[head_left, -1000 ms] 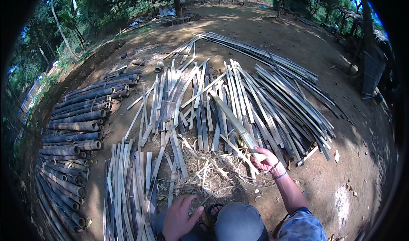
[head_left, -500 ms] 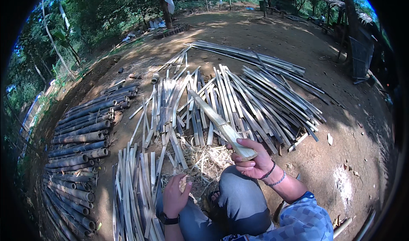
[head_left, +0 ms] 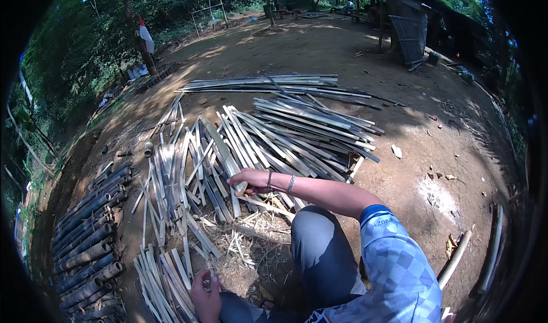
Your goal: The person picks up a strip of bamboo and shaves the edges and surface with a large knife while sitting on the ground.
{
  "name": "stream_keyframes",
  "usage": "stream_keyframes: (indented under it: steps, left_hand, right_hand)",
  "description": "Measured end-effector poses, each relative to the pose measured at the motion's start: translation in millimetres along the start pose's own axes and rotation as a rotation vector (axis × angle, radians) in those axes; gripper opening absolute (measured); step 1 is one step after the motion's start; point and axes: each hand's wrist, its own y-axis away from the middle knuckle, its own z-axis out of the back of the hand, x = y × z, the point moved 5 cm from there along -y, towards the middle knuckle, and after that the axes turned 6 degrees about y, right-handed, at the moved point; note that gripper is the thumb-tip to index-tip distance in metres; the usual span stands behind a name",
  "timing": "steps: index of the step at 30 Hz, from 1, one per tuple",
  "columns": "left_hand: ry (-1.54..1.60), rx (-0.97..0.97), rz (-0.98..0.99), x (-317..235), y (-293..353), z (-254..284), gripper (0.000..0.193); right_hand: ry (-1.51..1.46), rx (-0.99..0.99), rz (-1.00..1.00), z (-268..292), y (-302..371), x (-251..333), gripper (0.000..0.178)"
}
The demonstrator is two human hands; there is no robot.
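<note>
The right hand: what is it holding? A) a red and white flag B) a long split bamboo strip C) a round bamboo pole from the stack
B: the right hand is closed around the near end of a long split bamboo strip that slants up over the pile of strips.

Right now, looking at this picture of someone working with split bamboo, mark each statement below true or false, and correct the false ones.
1. The right hand grips the end of a long bamboo slat. True.
2. The left hand is raised high above the head. False: it is low, down by the slats at the near pile.
3. Round bamboo poles lie stacked at the person's left. True.
4. The ground is covered in green grass. False: it is bare brown dirt.
5. The right wrist is bare. False: it wears bracelets.
</note>
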Motion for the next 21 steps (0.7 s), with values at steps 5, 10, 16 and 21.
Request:
stream_keyframes:
  steps: [5, 10, 16, 21]
  left_hand:
    - [0.050, 0.078, 0.137, 14.9, -7.4, -10.1, 0.030]
    - [-0.037, 0.076, 0.124, 5.6, -17.0, -17.7, 0.033]
    - [-0.042, 0.114, 0.283, -1.1, -34.3, -20.8, 0.031]
    - [-0.144, 0.027, 0.296, 13.0, -39.1, -2.5, 0.029]
  right_hand:
    - [0.209, -0.069, -0.150, 72.7, -103.2, -87.9, 0.036]
    - [0.561, -0.186, -0.357, 109.3, -133.7, -195.0, 0.057]
    - [0.424, -0.292, -0.364, 146.9, -122.9, -219.9, 0.065]
    - [1.171, -0.599, -0.302, 302.1, -65.5, -172.7, 0.070]
